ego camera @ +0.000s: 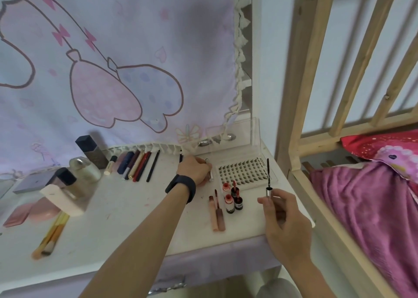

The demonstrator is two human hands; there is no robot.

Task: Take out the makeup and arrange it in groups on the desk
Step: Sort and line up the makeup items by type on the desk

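The desk carries most of the makeup, already laid out in groups. A printed curtain hangs behind it, and a wooden bed stands at the right.

Groups, largest first:
- Bottles and a sponge, rear left.
- Lash tray, rear right, flat on the desk.
- Pencils, in a row at the back edge.
- Brushes, front left.
- Lip tubes, just in front of the tray, beside small red vials.

The left hand lies on the desk just left of the tray, fingers curled round a silver tube. The right hand is raised over the front right corner and pinches a wand by its silver cap, brush end up.

Judged step: the wand is out of its tube and not yet grouped.

Hazards:
- The bare brush is near the tray. A tilt toward it would likely smear the lashes.
- A wand that misses the tube mouth would mark the desk or the fingers.
- The left forearm passes close beside the vials, and a sideways sweep could tip them.
- The right hand works at the desk edge, so a dropped wand may fall to the floor.
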